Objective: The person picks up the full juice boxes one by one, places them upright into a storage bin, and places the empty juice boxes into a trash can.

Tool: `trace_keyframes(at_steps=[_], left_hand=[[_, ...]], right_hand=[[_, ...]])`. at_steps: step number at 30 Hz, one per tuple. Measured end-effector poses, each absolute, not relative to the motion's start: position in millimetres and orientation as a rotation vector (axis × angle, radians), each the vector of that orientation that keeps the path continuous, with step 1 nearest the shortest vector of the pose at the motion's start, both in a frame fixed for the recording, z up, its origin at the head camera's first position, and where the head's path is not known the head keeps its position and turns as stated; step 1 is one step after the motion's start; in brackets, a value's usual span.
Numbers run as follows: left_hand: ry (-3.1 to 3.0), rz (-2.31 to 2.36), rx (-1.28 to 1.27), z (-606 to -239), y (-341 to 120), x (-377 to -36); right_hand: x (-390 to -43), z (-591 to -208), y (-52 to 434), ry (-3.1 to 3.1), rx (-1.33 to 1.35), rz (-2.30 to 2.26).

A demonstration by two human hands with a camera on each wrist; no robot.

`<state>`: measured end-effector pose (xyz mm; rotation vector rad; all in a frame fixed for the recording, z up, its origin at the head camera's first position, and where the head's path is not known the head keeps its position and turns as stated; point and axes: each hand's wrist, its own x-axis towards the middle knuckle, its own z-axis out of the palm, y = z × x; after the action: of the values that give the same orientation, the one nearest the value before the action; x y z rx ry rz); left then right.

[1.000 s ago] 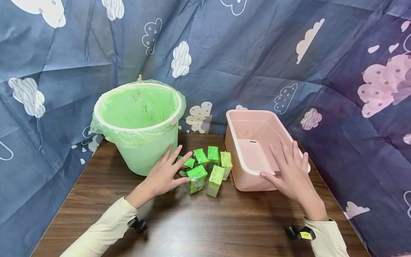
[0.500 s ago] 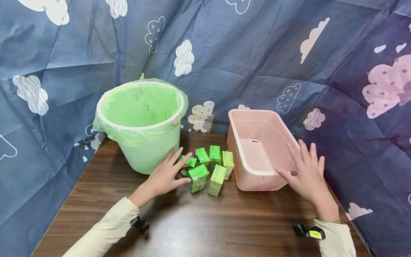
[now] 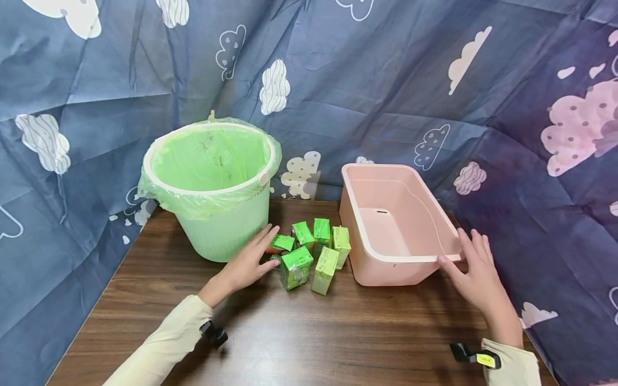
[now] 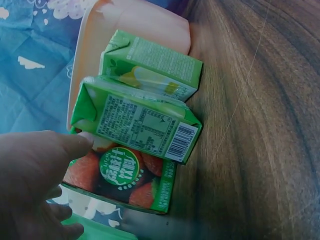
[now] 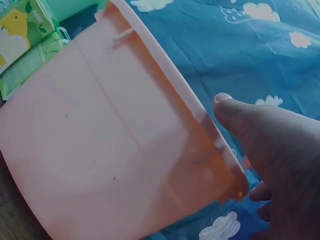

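Observation:
Several small green juice cartons stand grouped on the table; the front green carton (image 3: 296, 268) and a paler yellow-green carton (image 3: 325, 271) are nearest. My left hand (image 3: 243, 264) is at the group's left, fingers extended near a carton with strawberries on it (image 4: 120, 172). In the left wrist view its thumb lies over the cartons' edge; whether it touches cannot be told. My right hand (image 3: 478, 273) is at the near right corner of a pink plastic bin (image 3: 386, 271), thumb by the front rim, fingers along the right side. The right wrist view shows the thumb just off the rim (image 5: 175, 75).
A pale green bucket (image 3: 224, 230) lined with a translucent green bag stands at the back left. Behind everything hangs a blue cloth (image 3: 318, 80) with cloud prints. The wooden table (image 3: 309, 338) extends in front of the cartons.
My right hand has moved right and down, from above the pink bin to its near right corner. My left hand's fingers have drawn closer together and slightly back from the cartons.

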<state>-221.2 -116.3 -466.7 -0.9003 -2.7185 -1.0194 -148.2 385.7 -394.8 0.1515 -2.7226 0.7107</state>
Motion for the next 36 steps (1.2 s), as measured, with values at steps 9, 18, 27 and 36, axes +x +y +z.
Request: trace_keyframes(at_steps=[9, 18, 27, 36], left_hand=[[-2.661, -1.204, -0.824, -478, -111, -233], [-2.621, -1.457, -0.657, -486, -102, -237], [-2.578, -1.624, -0.566, -488, -100, -237], [-2.593, -1.61, -0.532, -487, -101, -238]], right_hand=[[-148, -405, 398, -2.734, 0.078, 0.834], [-147, -411, 396, -2.678, -0.038, 1.0], [-143, -414, 390, -2.558, -0.023, 1.162], [-144, -413, 388, -2.531, -0.014, 1.19]])
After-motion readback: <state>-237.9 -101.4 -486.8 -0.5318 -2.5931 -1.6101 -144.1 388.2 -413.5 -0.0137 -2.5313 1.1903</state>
